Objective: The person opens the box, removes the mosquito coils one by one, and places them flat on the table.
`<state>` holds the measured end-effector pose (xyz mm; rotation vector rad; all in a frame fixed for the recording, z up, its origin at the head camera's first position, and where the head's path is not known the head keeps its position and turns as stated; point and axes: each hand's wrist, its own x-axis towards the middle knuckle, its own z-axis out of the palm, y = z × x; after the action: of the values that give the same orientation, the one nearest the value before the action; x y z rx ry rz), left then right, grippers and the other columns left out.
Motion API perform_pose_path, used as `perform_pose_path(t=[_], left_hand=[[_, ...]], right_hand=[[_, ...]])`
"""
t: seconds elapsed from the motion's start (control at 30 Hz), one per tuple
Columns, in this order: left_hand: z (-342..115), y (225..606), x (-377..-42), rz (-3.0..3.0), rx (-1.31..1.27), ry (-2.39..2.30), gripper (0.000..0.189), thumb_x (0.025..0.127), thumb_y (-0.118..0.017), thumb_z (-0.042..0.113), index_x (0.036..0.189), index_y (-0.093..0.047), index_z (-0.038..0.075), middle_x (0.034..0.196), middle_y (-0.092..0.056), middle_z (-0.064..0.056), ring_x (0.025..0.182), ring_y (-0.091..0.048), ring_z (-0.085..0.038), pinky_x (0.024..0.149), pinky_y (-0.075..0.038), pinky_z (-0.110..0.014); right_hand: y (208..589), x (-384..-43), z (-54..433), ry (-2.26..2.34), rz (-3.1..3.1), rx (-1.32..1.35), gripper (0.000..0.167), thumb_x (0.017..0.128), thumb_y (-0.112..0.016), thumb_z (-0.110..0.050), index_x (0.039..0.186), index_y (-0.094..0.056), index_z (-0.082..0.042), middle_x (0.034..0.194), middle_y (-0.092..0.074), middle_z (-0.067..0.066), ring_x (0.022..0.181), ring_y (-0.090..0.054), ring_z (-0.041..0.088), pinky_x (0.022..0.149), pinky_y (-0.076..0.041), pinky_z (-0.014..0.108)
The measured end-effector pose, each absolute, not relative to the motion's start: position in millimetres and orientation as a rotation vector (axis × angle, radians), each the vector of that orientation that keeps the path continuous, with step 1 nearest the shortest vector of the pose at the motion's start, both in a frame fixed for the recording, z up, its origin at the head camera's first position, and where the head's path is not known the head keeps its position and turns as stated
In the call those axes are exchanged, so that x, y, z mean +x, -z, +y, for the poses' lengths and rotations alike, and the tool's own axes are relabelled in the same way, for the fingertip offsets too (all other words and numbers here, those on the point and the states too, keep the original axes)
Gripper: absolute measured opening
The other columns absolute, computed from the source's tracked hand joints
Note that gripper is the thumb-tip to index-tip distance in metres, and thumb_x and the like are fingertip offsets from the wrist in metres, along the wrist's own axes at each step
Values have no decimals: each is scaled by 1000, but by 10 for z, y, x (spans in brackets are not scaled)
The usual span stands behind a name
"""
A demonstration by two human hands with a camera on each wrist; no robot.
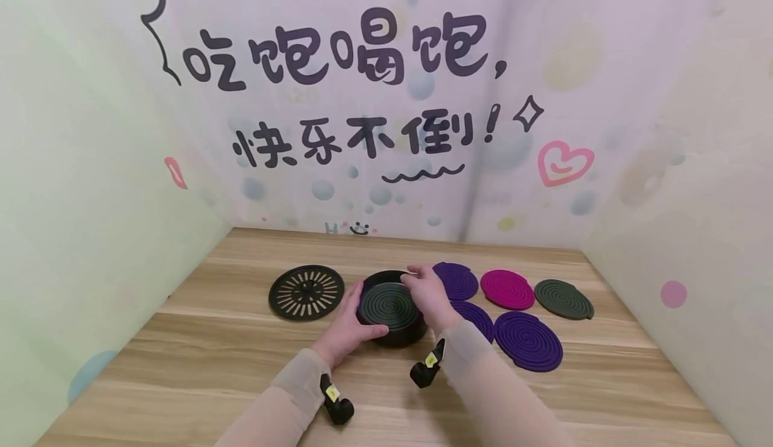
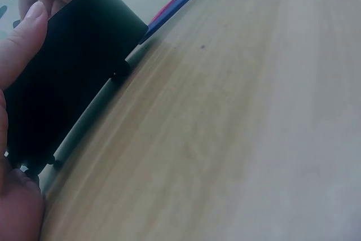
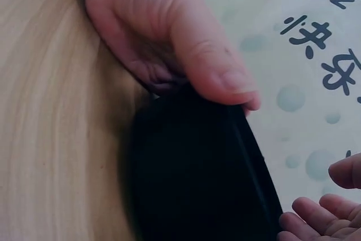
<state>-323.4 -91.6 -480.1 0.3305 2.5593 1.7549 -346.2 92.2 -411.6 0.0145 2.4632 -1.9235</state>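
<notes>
A black round holder (image 1: pixel 400 338) with low walls stands on the wooden table, and a dark green spiral coaster (image 1: pixel 391 306) lies inside it. My left hand (image 1: pixel 347 331) grips the holder's left side, with the thumb over its near rim. At the right rim is my right hand (image 1: pixel 427 291). In the right wrist view, the right hand's fingers (image 3: pixel 316 221) are parted from the thumb, with nothing seen between them. The left wrist view shows small feet under the holder's dark wall (image 2: pixel 73 66). Part of the left hand's fingers is hidden behind the holder.
A black slotted round lid (image 1: pixel 306 291) lies left of the holder. On the right lie several flat spiral coasters: purple ones, including a near purple coaster (image 1: pixel 528 341), a magenta coaster (image 1: pixel 507 289) and another green coaster (image 1: pixel 564 299). A printed wall sheet (image 1: pixel 386 199) closes off the back.
</notes>
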Motion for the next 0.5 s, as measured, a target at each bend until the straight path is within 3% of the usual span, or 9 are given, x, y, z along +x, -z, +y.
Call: perform_pose_path(t=[0.5], left_hand=[[-918,4800,-3223,2567,322,-1747,119,67,-86,43,156,-12,15,159,-10,-14,143,-13,-36,113,-16,-56]], right_hand=[[4233,-3480,891,1724,2620,15,41,96,-56,-17,133,-50,-1,130,-55,20,118,-51,35,100,-42,50]])
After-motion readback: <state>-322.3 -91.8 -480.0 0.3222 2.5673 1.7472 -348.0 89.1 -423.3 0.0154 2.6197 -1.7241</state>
